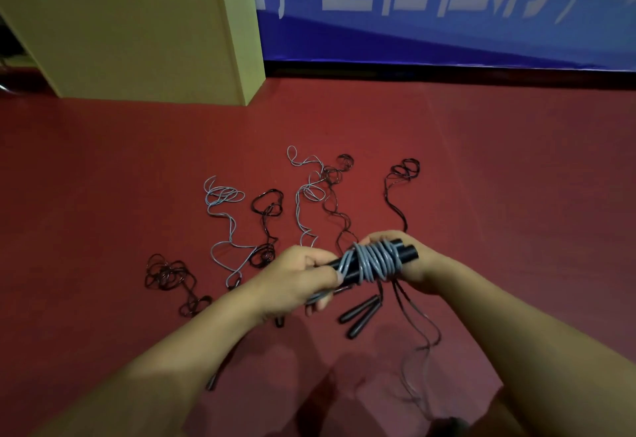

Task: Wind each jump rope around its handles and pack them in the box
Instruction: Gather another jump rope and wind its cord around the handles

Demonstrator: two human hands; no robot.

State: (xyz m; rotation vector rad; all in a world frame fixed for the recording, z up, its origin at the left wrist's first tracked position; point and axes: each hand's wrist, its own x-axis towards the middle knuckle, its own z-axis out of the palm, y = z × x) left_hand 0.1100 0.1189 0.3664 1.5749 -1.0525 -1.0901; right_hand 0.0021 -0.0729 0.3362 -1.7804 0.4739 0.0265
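Observation:
I hold a pair of black handles (406, 253) side by side, with grey rope (375, 263) wound in several turns around their middle. My right hand (418, 261) grips the handles at their right end. My left hand (303, 278) pinches the free grey end of the rope at the left end of the bundle. Several unwound jump ropes lie on the red floor (516, 178) beyond my hands: a grey rope (223, 195), black ropes (266, 202) (165, 273) (404, 170) and a grey and black tangle (320, 185). No open box is plainly in view.
A loose pair of black handles (359, 316) lies on the floor under my hands, and a thin cord (420, 350) trails down toward me. A yellow-green cabinet (137, 30) stands at the back left. A blue banner (447, 10) runs along the back wall.

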